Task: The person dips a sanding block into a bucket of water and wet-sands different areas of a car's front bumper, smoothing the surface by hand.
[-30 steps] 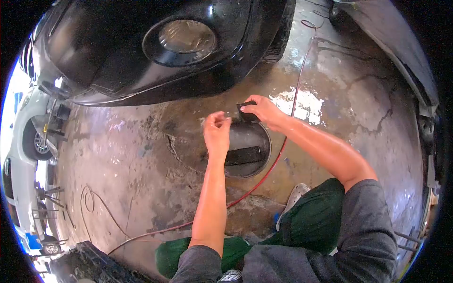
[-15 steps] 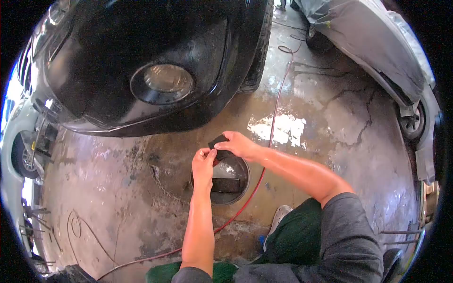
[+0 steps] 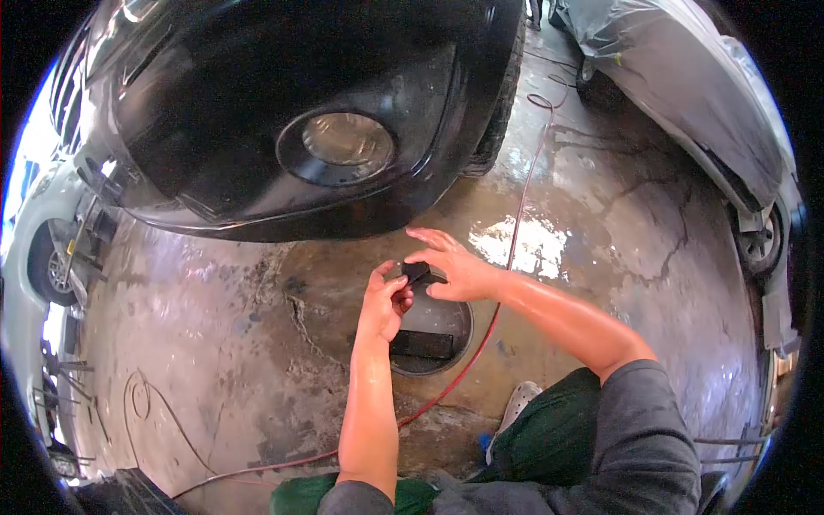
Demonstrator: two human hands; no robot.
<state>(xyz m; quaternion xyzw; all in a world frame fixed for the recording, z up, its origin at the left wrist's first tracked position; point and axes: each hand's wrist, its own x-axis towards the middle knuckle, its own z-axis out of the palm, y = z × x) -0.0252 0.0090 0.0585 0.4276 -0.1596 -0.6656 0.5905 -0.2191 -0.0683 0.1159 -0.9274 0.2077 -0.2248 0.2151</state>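
Note:
A small dark folded piece of sandpaper (image 3: 415, 273) sits between my two hands, above a round basin of water (image 3: 469, 336). My left hand (image 3: 384, 307) pinches its near left side between thumb and fingers. My right hand (image 3: 461, 270) curves round its far and right side, a fingertip and the thumb against it and the upper fingers lifted away. Inside the basin, partly behind my left wrist, lies a long dark block (image 3: 422, 344).
A black car bumper with a round fog lamp (image 3: 348, 142) looms ahead. A red hose (image 3: 481, 348) crosses the wet concrete floor (image 3: 249, 343) beside the basin. At the right stands a car draped in plastic sheeting (image 3: 687, 94); a light-coloured car (image 3: 39, 249) stands at the left.
The dark sandpaper looks smaller and more folded. My right hand's fingers have spread and turned round it, while my left fingers have shifted their hold. The view has moved slightly.

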